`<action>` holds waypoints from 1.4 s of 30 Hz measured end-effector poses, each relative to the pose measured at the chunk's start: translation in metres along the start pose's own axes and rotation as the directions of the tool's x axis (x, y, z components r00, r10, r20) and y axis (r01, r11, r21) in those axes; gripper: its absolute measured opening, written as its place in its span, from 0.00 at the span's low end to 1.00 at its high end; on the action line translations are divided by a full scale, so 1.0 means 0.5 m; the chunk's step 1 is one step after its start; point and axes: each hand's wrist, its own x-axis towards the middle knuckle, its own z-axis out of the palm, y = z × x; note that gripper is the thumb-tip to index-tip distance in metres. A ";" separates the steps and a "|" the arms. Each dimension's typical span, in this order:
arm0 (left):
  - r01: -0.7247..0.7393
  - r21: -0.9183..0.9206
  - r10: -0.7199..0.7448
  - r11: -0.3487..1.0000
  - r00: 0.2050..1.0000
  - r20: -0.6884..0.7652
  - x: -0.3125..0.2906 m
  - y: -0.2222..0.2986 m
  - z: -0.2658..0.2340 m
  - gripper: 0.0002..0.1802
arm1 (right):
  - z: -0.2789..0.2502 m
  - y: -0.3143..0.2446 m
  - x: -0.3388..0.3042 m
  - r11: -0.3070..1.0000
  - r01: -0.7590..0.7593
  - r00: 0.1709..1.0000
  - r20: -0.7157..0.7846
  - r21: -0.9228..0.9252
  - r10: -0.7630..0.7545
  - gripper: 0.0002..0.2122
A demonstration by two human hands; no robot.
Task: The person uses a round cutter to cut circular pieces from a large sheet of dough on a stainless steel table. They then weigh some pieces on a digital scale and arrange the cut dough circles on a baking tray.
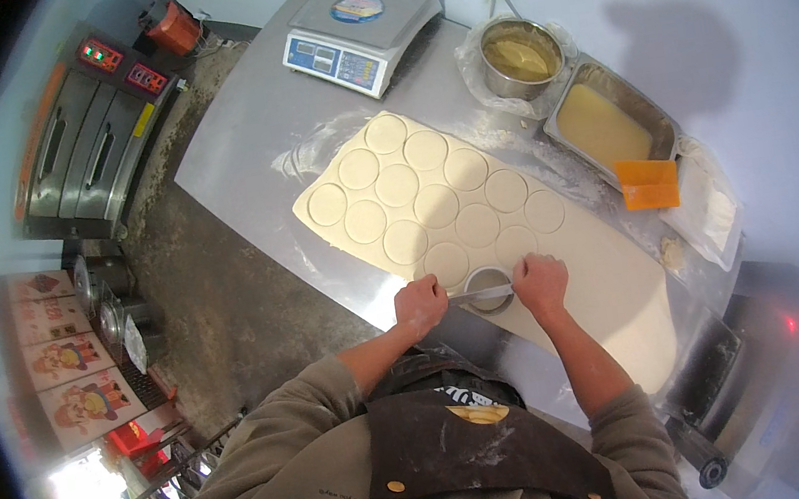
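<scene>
A wide sheet of pale dough (620, 311) lies across the metal table (241, 154), marked with several rows of round cuts. At the sheet's near edge, a round metal dough cutter (483, 294) with a straight bar across its top rests on the dough. My left hand (421, 308) is closed at the bar's left end. Its right end is gripped by my right hand (539, 282), also in a fist. The cutter sits just nearer to me than the nearest cut circles. Uncut dough stretches to the right of my right hand.
A digital scale (357, 35) stands at the back. A steel bowl (521, 57) and a rectangular metal pan (661, 126) of yellowish contents line the wall. Near the pan are an orange scraper (648, 184) and a white bag (715, 213). An oven (84, 150) stands at left.
</scene>
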 end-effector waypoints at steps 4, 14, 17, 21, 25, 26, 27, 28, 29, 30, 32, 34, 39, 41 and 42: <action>-0.113 0.063 0.109 0.992 0.992 0.055 0.013 0.013 -0.002 0.14 | -0.005 0.008 0.013 0.999 0.006 0.981 0.192 -0.048 0.003 0.13; -0.155 0.213 0.091 0.965 0.955 0.283 0.036 0.024 0.015 0.15 | 0.025 0.016 0.010 0.998 -0.055 0.956 0.289 0.004 0.051 0.15; -0.164 0.194 0.129 0.967 0.975 0.179 0.028 0.033 0.006 0.15 | 0.008 0.012 0.015 0.997 -0.066 0.971 0.233 0.048 0.053 0.14; -0.185 0.151 0.168 0.971 0.979 0.117 -0.007 0.034 -0.016 0.14 | -0.029 0.008 -0.010 0.995 -0.004 0.995 0.104 0.103 -0.007 0.15; -0.179 0.095 0.160 0.979 0.970 0.181 -0.073 0.032 -0.025 0.13 | -0.052 0.014 -0.084 0.988 -0.023 0.998 0.066 0.156 0.013 0.13; -0.200 0.077 0.183 0.977 0.965 0.189 -0.081 0.038 -0.021 0.13 | -0.055 0.021 -0.097 0.989 -0.036 0.997 0.074 0.140 0.026 0.13; -0.219 0.068 0.202 0.973 0.960 0.196 -0.076 0.048 -0.016 0.13 | -0.057 0.032 -0.102 0.990 -0.039 0.999 0.042 0.132 0.034 0.12; -0.243 0.050 0.230 0.969 0.955 0.188 -0.074 0.060 -0.008 0.13 | -0.061 0.046 -0.106 0.991 -0.083 0.994 0.075 0.109 0.075 0.13; -0.281 0.050 0.267 0.958 0.944 0.196 -0.063 0.077 0.001 0.13 | -0.066 0.065 -0.105 0.988 -0.121 0.990 0.083 0.094 0.113 0.13; -0.329 0.045 0.316 0.943 0.932 0.180 -0.041 0.099 0.012 0.13 | -0.072 0.084 -0.099 0.984 -0.165 0.983 0.096 0.063 0.159 0.14; -0.381 0.047 0.370 0.924 0.916 0.156 0.001 0.150 0.038 0.13 | -0.091 0.136 -0.073 0.984 -0.178 0.984 0.028 -0.001 0.178 0.13; -0.422 0.041 0.413 0.906 0.900 0.137 0.059 0.216 0.068 0.13 | -0.112 0.193 -0.038 0.970 -0.236 0.971 -0.041 -0.066 0.234 0.13; -0.474 0.041 0.471 0.880 0.880 0.063 0.178 0.365 0.116 0.13 | -0.135 0.306 0.058 0.913 -0.388 0.905 -0.240 -0.125 0.352 0.13; -0.453 0.030 0.449 0.891 0.890 0.081 0.205 0.398 0.121 0.13 | -0.131 0.336 0.081 0.905 -0.409 0.893 -0.259 -0.121 0.369 0.13; -0.428 0.028 0.424 0.903 0.901 0.096 0.213 0.410 0.122 0.13 | -0.126 0.348 0.089 0.905 -0.409 0.894 -0.250 -0.114 0.373 0.13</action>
